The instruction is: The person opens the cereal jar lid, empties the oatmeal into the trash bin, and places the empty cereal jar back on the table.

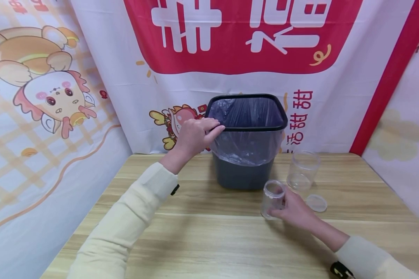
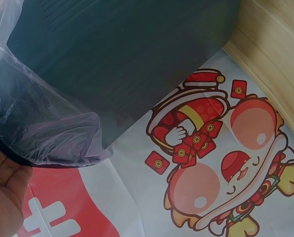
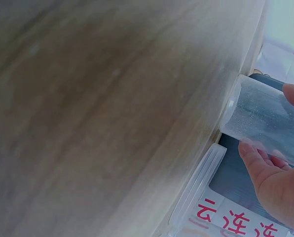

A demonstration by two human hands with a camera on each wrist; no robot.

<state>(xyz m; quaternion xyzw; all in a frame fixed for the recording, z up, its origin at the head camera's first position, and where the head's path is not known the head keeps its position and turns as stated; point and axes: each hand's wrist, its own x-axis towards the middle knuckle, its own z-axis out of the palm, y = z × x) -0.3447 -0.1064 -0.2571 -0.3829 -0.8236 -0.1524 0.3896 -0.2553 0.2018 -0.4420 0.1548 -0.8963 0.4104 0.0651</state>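
Observation:
A dark grey trash bin (image 1: 244, 176) with a black rim stands upright at the back of the table, lined with a clear plastic bag (image 1: 251, 147) folded over its rim. My left hand (image 1: 195, 135) grips the bin's rim at its left front corner; in the left wrist view its fingers (image 2: 6, 173) curl at the edge beside the bag. To the right, my right hand (image 1: 296, 209) holds a small clear plastic jar (image 1: 269, 203), upright and without a lid on top. The thumb and fingers press on the jar's sides (image 3: 260, 118) in the right wrist view.
Behind the right hand stands a larger clear container (image 1: 303, 168). A clear round lid (image 1: 316, 203) lies flat in front of it. The wooden table (image 1: 195, 244) meets a printed cloth backdrop (image 1: 101, 77) behind and at both sides.

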